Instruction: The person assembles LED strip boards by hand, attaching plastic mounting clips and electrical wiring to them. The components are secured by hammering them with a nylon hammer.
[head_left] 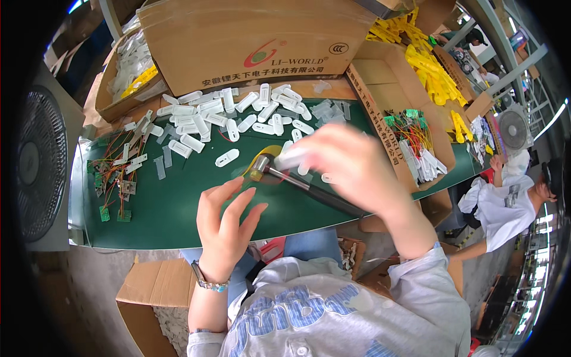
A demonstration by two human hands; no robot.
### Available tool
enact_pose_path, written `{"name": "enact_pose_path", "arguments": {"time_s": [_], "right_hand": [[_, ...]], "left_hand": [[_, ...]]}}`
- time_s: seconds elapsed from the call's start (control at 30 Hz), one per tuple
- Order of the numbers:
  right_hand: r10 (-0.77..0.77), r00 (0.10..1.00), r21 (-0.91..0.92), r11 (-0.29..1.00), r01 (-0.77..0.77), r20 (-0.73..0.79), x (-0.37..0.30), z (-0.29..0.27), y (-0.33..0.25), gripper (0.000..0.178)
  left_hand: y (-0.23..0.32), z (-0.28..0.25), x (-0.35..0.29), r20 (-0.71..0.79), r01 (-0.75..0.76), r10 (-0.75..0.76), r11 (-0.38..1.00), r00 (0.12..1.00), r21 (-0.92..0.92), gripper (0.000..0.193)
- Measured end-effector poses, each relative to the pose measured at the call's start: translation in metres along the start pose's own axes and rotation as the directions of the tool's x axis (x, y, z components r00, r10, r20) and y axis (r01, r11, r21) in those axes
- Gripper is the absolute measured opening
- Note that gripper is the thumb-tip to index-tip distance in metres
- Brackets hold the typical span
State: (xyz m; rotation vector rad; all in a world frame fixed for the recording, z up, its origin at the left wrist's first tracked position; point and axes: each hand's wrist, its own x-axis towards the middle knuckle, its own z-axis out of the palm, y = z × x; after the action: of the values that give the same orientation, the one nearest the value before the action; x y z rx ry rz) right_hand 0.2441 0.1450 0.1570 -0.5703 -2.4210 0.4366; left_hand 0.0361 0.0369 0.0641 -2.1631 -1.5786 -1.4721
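My right hand (pixel 354 163), smeared by motion, is over the middle of the green table (pixel 172 214). Between its fingertips is a white plastic cover (pixel 291 158), also blurred. Under that hand lies a hammer (pixel 327 199) with a metal head and black handle, its head pointing left. A curved yellow strip (pixel 254 159) shows beside the hammer head. My left hand (pixel 223 223) is at the table's front edge, fingers bent and spread, with nothing in them. A single white oval cover (pixel 227 157) lies beyond it. Several more white covers (pixel 208 110) are heaped behind.
Green circuit boards with red wires (pixel 122 175) lie at the left, beside a large fan (pixel 43 163). A cardboard box (pixel 256 50) stands at the back. An open carton (pixel 389 140) at the right holds wired boards and white parts. Another person (pixel 505 202) sits farther right.
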Motion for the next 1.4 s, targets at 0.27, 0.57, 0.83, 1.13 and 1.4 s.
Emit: {"name": "enact_pose_path", "arguments": {"time_s": [0.27, 0.57, 0.83, 1.13, 1.4], "right_hand": [[0.656, 0.505, 0.098, 0.658, -0.746, -0.562, -0.126, -0.129, 0.093, 0.027], [0.694, 0.495, -0.549, 0.171, -0.818, -0.522, -0.186, -0.122, 0.127, 0.021], [0.35, 0.924, -0.362, 0.85, -0.383, -0.157, -0.002, -0.001, 0.096, 0.01], [-0.005, 0.987, -0.545, 0.833, 0.094, 0.162, 0.055, 0.108, 0.136, 0.007], [-0.039, 0.991, -0.37, 0.925, 0.084, 0.126, 0.053, 0.095, 0.107, 0.011]], "left_hand": [[-0.034, -0.004, -0.032, 0.148, 0.179, -0.204, 0.97, 0.968, 0.166, 0.037], [-0.033, -0.001, -0.032, 0.193, 0.26, -0.276, 0.96, 0.942, 0.103, 0.036], [-0.034, 0.0, -0.033, 0.216, 0.232, -0.269, 0.956, 0.939, 0.18, 0.038], [-0.036, -0.001, -0.034, 0.245, 0.157, -0.198, 0.972, 0.949, 0.177, 0.037], [-0.037, 0.001, -0.04, 0.237, 0.169, -0.215, 0.965, 0.947, 0.202, 0.036]]}}
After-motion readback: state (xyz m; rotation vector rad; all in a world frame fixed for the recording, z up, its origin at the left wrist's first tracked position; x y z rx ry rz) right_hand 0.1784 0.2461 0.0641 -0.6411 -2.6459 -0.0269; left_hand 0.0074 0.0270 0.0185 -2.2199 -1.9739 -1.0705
